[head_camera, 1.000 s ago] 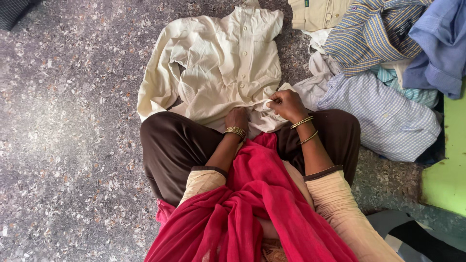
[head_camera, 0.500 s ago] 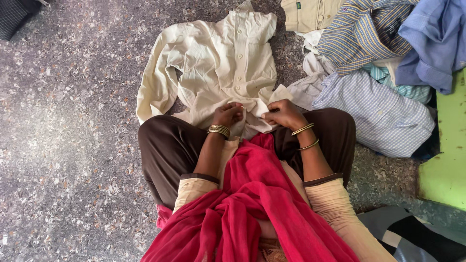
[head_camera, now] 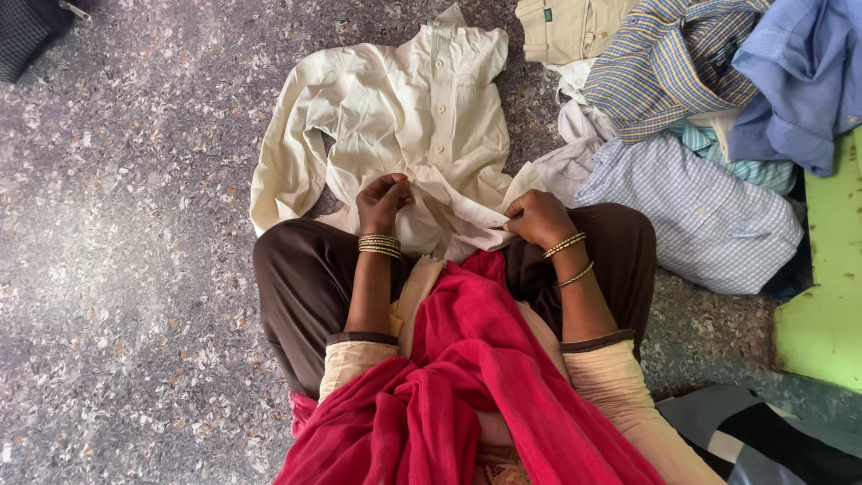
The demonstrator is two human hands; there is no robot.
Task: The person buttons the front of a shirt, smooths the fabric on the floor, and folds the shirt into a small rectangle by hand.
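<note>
Both hands pinch the cream shirt's [head_camera: 422,117] hem, left hand [head_camera: 381,203] and right hand [head_camera: 537,218] apart; pulling evenly outward should keep the fabric flat.

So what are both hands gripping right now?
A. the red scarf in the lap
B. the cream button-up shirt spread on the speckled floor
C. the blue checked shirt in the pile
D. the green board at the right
B: the left hand and the right hand both pinch the lower edge of the cream button-up shirt, which lies front-up on the speckled floor.
</note>
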